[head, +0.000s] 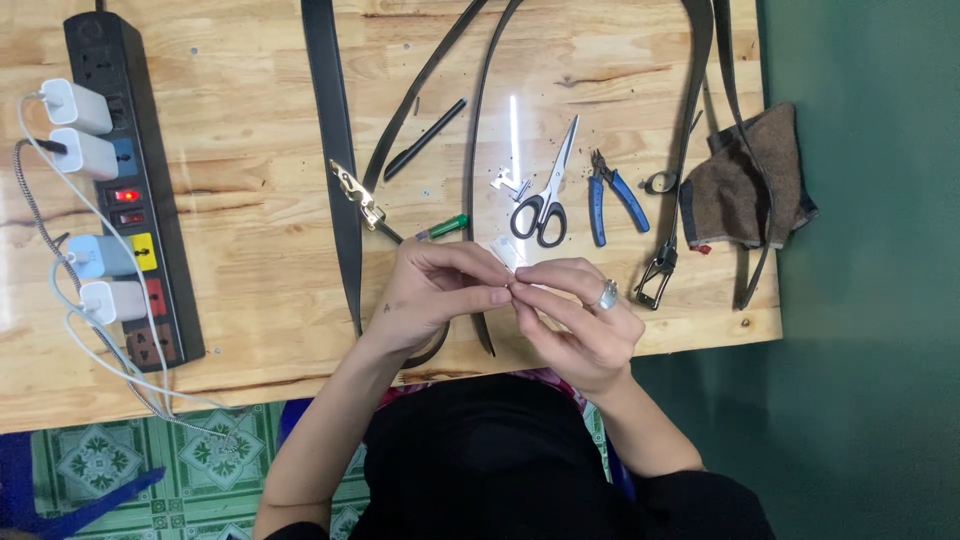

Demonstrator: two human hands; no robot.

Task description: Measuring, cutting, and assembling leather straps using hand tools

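My left hand and my right hand meet fingertip to fingertip over the front edge of the wooden table. Together they pinch a very small part that is too tiny to identify; a small clear bag lies just behind the fingers. A ring sits on my right hand. A thin black belt strap runs under my left hand. A green lighter lies just beyond my left fingers.
Scissors, blue-handled pliers, a black pen, a wide black belt with a brass clasp, and a strap with a buckle lie on the table. A brown cloth overhangs the right edge. A power strip with chargers lies left.
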